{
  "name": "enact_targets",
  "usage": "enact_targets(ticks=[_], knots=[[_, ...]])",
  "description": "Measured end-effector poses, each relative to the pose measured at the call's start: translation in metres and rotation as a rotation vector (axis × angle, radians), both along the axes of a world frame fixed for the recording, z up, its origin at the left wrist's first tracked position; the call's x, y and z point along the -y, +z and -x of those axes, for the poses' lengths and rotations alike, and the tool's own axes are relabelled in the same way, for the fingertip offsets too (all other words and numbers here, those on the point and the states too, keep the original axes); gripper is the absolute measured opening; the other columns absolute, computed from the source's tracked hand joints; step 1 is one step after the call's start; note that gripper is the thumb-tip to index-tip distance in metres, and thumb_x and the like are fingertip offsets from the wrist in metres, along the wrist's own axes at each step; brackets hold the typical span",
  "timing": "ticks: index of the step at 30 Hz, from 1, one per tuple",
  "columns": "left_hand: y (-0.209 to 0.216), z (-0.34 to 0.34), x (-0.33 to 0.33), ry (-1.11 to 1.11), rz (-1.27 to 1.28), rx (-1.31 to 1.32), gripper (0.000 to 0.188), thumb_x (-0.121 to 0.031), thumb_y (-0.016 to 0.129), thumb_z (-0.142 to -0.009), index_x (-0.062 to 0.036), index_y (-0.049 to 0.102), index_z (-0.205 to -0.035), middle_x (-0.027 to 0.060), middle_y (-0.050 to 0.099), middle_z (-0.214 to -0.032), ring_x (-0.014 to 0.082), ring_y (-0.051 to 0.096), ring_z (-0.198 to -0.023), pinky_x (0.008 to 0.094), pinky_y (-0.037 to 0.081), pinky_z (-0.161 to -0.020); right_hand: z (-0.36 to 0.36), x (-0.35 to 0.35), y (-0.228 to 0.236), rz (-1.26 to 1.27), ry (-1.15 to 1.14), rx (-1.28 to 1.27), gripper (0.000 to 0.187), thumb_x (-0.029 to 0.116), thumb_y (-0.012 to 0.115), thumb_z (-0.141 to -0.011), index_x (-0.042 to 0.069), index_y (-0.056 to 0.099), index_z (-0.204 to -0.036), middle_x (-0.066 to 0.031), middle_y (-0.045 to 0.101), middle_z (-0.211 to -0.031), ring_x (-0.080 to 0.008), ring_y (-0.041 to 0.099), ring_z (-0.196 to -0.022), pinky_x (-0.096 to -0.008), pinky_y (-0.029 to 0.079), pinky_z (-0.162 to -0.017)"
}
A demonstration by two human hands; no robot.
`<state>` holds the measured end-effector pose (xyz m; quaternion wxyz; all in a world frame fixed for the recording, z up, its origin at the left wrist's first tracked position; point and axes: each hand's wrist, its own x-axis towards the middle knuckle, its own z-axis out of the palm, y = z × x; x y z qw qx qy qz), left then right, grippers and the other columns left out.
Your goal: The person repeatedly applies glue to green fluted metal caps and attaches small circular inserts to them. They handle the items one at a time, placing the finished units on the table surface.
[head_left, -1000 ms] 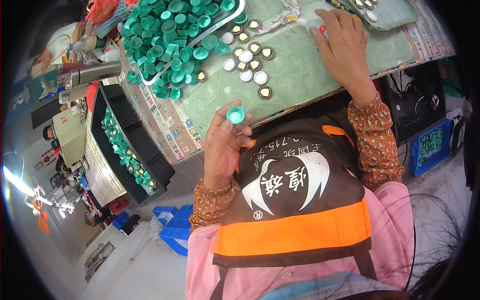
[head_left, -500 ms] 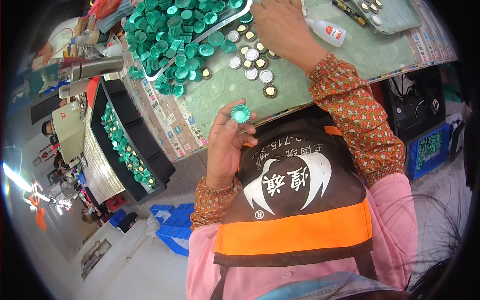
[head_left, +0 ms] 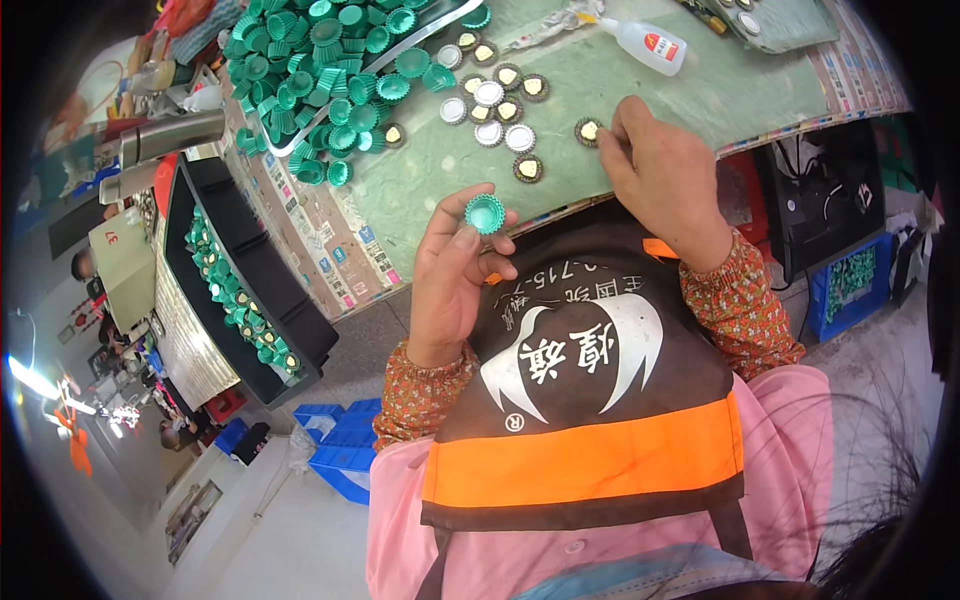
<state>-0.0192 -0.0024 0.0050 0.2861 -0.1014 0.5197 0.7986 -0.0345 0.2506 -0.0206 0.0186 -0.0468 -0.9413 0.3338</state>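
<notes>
Near the table's front edge, my left hand (head_left: 452,265) holds a small green fluted cap (head_left: 485,213) between thumb and fingers, its hollow side up. To its right, my right hand (head_left: 660,175) is low over the green table top, with thumb and fingers closed at the edge of a dark crimped bottle cap (head_left: 588,131) that has a pale piece in its middle. Several similar caps (head_left: 508,108), some pale side up, lie loosely grouped left of that hand. At the back left, many green fluted caps (head_left: 325,60) are heaped in and around a clear tray (head_left: 425,38).
A white squeeze bottle (head_left: 648,45) lies behind my right hand, beside a crumpled strip (head_left: 545,30). A grey-green board (head_left: 775,30) with caps is at the back right. Left of the table stands a black bin (head_left: 270,340) with green pieces; a blue crate (head_left: 850,285) stands at right.
My right hand has come back from the far side of the table toward me, and a dark bottle cap now shows at its fingertips. My left hand still holds the green cap.
</notes>
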Motion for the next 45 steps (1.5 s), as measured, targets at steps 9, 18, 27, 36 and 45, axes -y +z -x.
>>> enact_targets(ticks=[9,18,27,36,45], knots=[[0.0,0.0,-0.002,-0.013,-0.013,0.014,0.055,-0.027,0.052,-0.104,0.0054,0.04,-0.146,0.0156,0.063,-0.118,0.0169,0.063,-0.095,0.0291,0.06,-0.074,0.005,-0.021,0.004,-0.011,0.242,-0.271,0.023,0.008,0.067,-0.084,0.008,0.059,-0.106,-0.0094,0.056,-0.094,-0.0307,0.058,-0.093,-0.0436,0.05,-0.075],[0.0,-0.001,0.001,-0.014,-0.052,0.04,0.061,-0.027,0.054,-0.103,0.0057,0.035,-0.151,0.0151,0.062,-0.122,0.0174,0.062,-0.096,0.0276,0.057,-0.072,0.012,-0.018,-0.006,0.012,0.308,-0.269,0.028,0.007,0.069,-0.083,0.007,0.059,-0.109,-0.0101,0.054,-0.1,-0.0318,0.055,-0.098,-0.0433,0.05,-0.081],[-0.008,-0.005,-0.001,0.013,-0.172,0.12,0.063,-0.025,0.057,-0.102,0.0019,0.032,-0.153,0.0127,0.061,-0.123,0.017,0.062,-0.096,0.0276,0.057,-0.071,-0.014,0.022,0.028,0.359,0.483,-0.339,0.035,0.007,0.072,-0.082,0.002,0.058,-0.114,-0.0167,0.056,-0.104,-0.036,0.057,-0.098,-0.0424,0.05,-0.085],[-0.014,-0.009,0.0,-0.025,-0.167,0.115,0.056,-0.022,0.056,-0.103,0.0034,0.037,-0.15,0.0097,0.063,-0.118,0.0162,0.064,-0.098,0.0282,0.06,-0.074,-0.019,0.044,0.03,0.268,0.478,-0.371,0.031,0.007,0.068,-0.077,0.001,0.058,-0.106,-0.0126,0.054,-0.095,-0.0312,0.056,-0.09,-0.0394,0.05,-0.076],[-0.015,-0.012,0.0,-0.056,-0.154,0.116,0.053,-0.021,0.053,-0.105,0.0037,0.038,-0.15,0.0105,0.064,-0.119,0.0178,0.067,-0.101,0.0295,0.061,-0.078,-0.022,0.041,0.03,0.237,0.54,-0.32,0.047,0.004,0.075,-0.076,-0.001,0.059,-0.121,-0.0156,0.056,-0.105,-0.0332,0.056,-0.092,-0.0394,0.05,-0.082]])
